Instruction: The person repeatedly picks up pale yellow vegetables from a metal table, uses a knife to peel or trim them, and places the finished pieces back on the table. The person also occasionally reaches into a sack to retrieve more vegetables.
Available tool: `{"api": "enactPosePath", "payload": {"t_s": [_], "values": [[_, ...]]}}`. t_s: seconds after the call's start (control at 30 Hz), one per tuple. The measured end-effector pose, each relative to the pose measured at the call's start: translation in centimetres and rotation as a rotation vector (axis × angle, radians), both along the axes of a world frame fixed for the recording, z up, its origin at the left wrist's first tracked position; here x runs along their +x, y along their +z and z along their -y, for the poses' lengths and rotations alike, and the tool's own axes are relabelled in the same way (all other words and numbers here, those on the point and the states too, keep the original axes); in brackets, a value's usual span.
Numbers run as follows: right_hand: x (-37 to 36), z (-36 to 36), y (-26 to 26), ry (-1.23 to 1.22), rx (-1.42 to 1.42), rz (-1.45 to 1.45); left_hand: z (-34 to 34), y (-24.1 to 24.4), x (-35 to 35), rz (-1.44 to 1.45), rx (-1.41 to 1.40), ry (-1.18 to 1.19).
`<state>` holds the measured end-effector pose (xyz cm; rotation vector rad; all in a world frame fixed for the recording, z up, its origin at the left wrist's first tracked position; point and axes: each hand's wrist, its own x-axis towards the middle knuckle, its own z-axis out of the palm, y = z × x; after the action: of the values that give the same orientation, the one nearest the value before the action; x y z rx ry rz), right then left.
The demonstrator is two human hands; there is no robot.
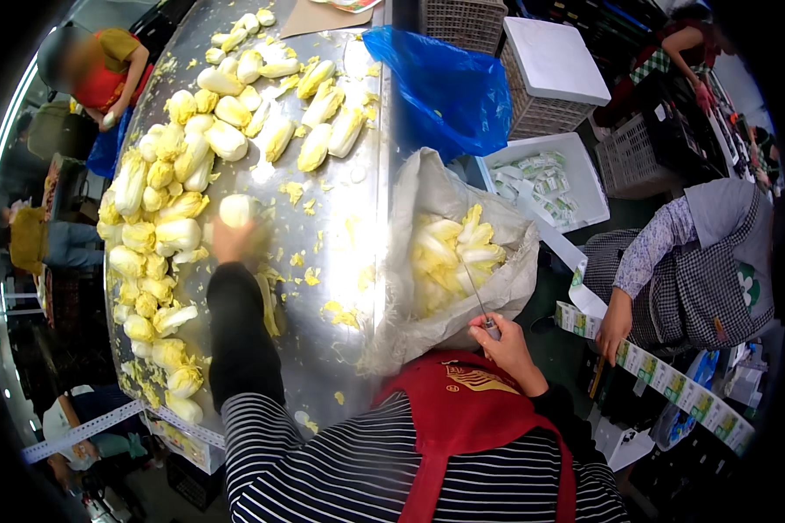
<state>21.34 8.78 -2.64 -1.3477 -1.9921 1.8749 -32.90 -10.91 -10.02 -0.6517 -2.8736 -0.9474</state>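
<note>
On the metal table (pixel 327 248) my left hand (pixel 231 240), slightly blurred, grips a napa cabbage head (pixel 237 210) by its near end. Beside it lies a long heap of trimmed napa cabbages (pixel 178 235), with more heads (pixel 314 147) towards the far side. My right hand (pixel 505 345) holds a thin-bladed knife (pixel 490 327) by its handle, the blade pointing over a white woven sack (pixel 523 261). Inside the open sack are loose pale-yellow cabbage leaves (pixel 458 252). Leaf scraps (pixel 343 314) are scattered over the metal.
A blue plastic bag (pixel 441 91) hangs at the table's far right edge. Beyond the sack stand a white foam box (pixel 592 176) with labelled packets and a lidded wicker-pattern crate (pixel 536 118). A co-worker (pixel 687 268) at the right handles a label strip (pixel 680 386); other people work at the left.
</note>
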Motion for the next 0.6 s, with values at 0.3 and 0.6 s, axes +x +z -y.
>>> {"api": "enactPosePath", "payload": {"t_s": [0.3, 0.6], "values": [[-0.7, -1.5, -0.2, 0.057, 0.027, -0.089, -6.1, 6.1, 15.1, 0.294, 0.214, -0.305], [-0.1, -3.0, -0.9, 0.08, 0.117, -0.019, -7.8, 4.1, 9.6, 0.251, -0.17, -0.501]]}}
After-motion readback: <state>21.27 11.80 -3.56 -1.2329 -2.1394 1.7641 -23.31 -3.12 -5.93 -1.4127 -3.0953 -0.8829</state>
